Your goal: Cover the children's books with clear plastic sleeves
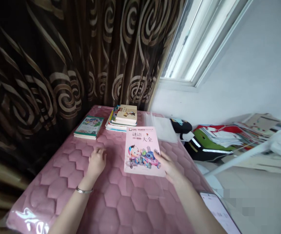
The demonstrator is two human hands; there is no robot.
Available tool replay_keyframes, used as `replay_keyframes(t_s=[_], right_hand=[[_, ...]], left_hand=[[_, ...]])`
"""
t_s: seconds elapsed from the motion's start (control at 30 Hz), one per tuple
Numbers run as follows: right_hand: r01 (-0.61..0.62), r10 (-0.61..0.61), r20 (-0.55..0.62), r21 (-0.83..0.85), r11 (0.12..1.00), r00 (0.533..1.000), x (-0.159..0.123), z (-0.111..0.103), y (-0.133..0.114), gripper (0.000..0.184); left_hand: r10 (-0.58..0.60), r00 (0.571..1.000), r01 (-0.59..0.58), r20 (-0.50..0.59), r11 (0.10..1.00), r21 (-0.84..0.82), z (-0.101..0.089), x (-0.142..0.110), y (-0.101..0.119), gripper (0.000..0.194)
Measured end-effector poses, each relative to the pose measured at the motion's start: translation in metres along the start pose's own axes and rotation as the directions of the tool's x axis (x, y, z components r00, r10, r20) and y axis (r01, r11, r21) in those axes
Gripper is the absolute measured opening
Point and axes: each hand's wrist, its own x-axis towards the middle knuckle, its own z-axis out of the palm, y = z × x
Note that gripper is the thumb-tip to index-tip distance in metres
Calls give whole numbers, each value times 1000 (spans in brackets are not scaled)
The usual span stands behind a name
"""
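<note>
A pink children's book (pixel 141 148) with cartoon figures on its cover is held just above the pink quilted table cover (pixel 121 201). My right hand (pixel 168 165) grips its lower right corner, thumb on the cover. My left hand (pixel 96 162), with a silver bracelet on the wrist, rests on the quilted cover to the left of the book, fingers loosely curled and holding nothing.
A green book (pixel 89 126) lies at the back left, and a stack of books (pixel 124 117) at the back middle. A clear plastic sleeve (pixel 162 128) sits right of the stack. A phone (pixel 219 213) lies at the front right. A brown curtain (pixel 57 65) hangs behind; papers and a bag (pixel 213 141) clutter the floor.
</note>
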Motion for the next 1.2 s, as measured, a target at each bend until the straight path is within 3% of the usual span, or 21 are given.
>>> replay_keyframes(t_s=[0.1, 0.17, 0.3, 0.4, 0.53, 0.67, 0.87, 1.2], right_hand=[[-61, 60, -33, -19, 998, 998, -21, -26, 24, 51], [-75, 75, -16, -55, 996, 997, -25, -39, 39, 50], [-106, 135, 73, -315, 943, 988, -18, -55, 56, 45], [-72, 153, 86, -595, 801, 985, -4, -59, 52, 40], [2, -81, -48, -848, 531, 996, 22, -50, 43, 33], [-21, -302, -135, -936, 351, 944, 40, -39, 53, 31], [-19, -385, -166, -934, 356, 908, 37, -34, 65, 38], [-41, -346, -173, -934, 356, 922, 36, -32, 62, 39]], left_hand=[[216, 976, -212, 6, 963, -169, 1, -11, 34, 29], [295, 953, -268, 74, 930, -250, 9, -21, 57, 30], [349, 910, -313, 225, 932, -181, 32, -41, 78, 40], [386, 883, -381, 267, 922, -72, 47, -52, 75, 46], [405, 881, -418, 246, 908, 3, 52, -57, 69, 51], [400, 880, -415, 256, 910, 6, 48, -55, 66, 51], [388, 881, -384, 270, 921, -69, 41, -48, 64, 47], [400, 877, -387, 267, 916, -101, 41, -42, 61, 48]])
